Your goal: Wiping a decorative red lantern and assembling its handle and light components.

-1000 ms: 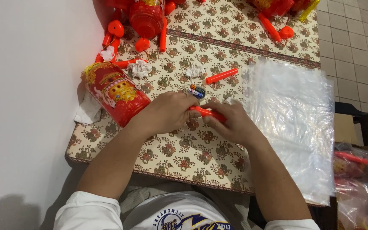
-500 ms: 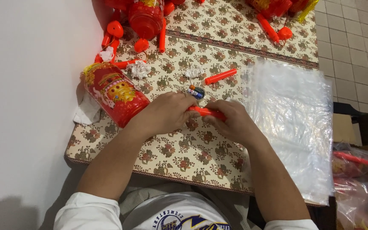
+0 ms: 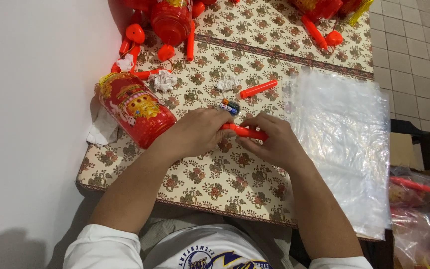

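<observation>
— What do the hands hold?

— Mid-frame, the left hand [image 3: 195,132] and right hand [image 3: 269,139] both pinch one red stick [image 3: 245,132], fingers clamped on its ends. It lies left to right on the desk [image 3: 215,184].

— What else?

— One small battery [image 3: 230,106] sits just above the left fingers. Farther up lies one more red stick [image 3: 259,89]. One red lantern [image 3: 135,109] lies at the left, clear bags [image 3: 344,144] at the right.

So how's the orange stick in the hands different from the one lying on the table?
The held stick is pinched at both ends, by the left hand and the right hand, and partly covered; the loose stick lies untouched and in full view. The held one slopes down rightward, the loose one up. Both are slim and orange-red.
</observation>
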